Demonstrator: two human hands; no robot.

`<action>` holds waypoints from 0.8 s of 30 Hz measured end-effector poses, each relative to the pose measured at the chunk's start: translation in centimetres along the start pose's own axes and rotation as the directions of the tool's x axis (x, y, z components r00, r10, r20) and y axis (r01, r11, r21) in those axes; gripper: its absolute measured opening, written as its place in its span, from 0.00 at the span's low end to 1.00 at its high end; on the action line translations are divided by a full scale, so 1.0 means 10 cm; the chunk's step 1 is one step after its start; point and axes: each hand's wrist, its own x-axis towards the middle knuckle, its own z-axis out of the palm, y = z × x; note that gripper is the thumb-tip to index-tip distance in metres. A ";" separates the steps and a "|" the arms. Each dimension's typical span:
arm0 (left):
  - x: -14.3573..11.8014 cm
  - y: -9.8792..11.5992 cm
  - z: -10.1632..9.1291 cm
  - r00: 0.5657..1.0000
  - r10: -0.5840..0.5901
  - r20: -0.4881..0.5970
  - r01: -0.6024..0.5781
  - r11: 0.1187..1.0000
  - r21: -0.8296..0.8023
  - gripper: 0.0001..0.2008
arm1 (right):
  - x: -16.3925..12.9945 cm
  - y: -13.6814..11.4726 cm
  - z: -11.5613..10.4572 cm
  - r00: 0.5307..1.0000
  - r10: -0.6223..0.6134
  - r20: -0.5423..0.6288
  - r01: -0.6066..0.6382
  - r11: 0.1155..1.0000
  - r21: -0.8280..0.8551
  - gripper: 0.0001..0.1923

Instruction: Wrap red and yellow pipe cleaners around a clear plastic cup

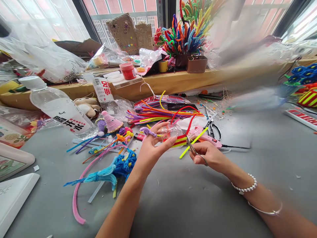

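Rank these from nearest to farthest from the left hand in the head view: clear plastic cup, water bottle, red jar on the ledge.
From the left hand:
1. Clear plastic cup, in its fingers.
2. Water bottle, lying far left.
3. Red jar, up on the ledge behind; close to the bottle's distance.

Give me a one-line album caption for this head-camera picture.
Left hand holds a small clear cup wrapped in red and yellow pipe cleaners; right hand works small scissors at it.

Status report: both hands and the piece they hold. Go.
Left hand grips clear cup wrapped in pipe cleaners. Right hand holds small metal tool against it. Scissors just behind.
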 end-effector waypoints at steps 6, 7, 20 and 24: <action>0.00 0.02 0.00 1.000 -0.012 -0.004 0.012 1.000 -0.012 0.25 | 0.00 -0.02 0.01 1.000 0.005 -0.005 -0.005 1.000 -0.012 0.29; 0.00 0.02 0.00 1.000 -0.016 -0.005 0.016 1.000 -0.008 0.25 | -0.01 -0.03 0.01 1.000 0.003 0.018 -0.003 1.000 -0.012 0.29; 0.00 0.05 0.01 0.996 -0.088 -0.026 0.088 0.996 0.001 0.27 | -0.01 -0.03 0.01 1.000 -0.012 0.005 0.013 0.997 -0.081 0.30; 0.01 0.03 0.02 0.997 -0.061 -0.053 0.062 0.998 0.005 0.26 | -0.01 0.00 0.03 0.996 0.017 -0.083 -0.027 0.992 -0.121 0.29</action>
